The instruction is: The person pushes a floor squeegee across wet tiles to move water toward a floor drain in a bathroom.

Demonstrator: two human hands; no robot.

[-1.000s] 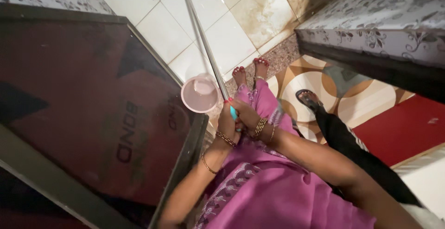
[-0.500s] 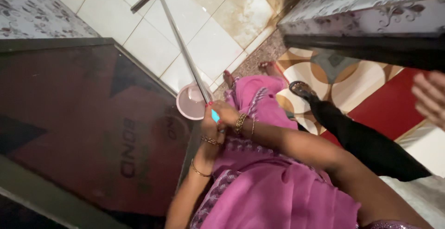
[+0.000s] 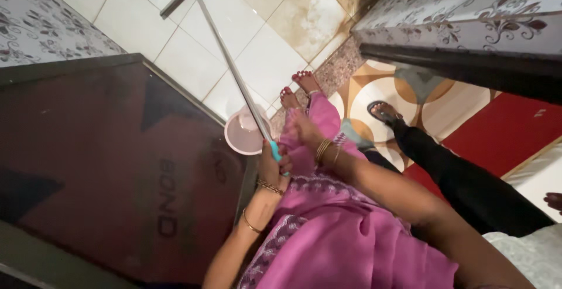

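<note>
The wiper point(image 3: 225, 61), a thin metal pole with a teal handle end, slants from near centre to its flat blade on the far wet tiles point(image 3: 281, 37), where brown staining remains, so I judge the wiping unfinished. The left hand point(image 3: 273, 163) is clenched on the handle; the right hand point(image 3: 305, 130) rests just beside the pole, its grip unclear. A round pink tub point(image 3: 240, 134) sits just left.

packages: none | labels: none | signs: none | screens: none
</note>
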